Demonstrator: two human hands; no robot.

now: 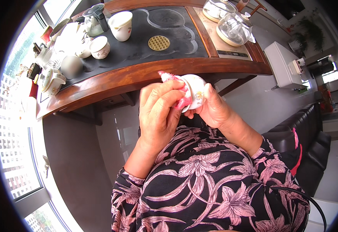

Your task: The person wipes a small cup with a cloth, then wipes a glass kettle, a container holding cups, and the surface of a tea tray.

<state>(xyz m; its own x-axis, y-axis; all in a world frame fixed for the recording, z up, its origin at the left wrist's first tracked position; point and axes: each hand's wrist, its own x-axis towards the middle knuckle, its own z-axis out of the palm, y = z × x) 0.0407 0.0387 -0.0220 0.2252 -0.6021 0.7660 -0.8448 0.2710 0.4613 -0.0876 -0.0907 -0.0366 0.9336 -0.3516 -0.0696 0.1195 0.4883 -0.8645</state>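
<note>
A white porcelain cup with a painted flower is tilted on its side in front of my chest, its rim towards the left. My right hand holds it around the body and base, thumb on the outside. My left hand grips a pink and white fluffy cloth and presses it at the mouth of the cup; some fingertips are hidden by the cloth and rim. Beyond my hands is the wooden edge of a tea table with a dark tray surface.
On the tray stand a tall white cup, a smaller white cup, a glass pitcher, a lidded pot and a round brass drain. Glass kettles stand at the right. A black sofa is behind on the right.
</note>
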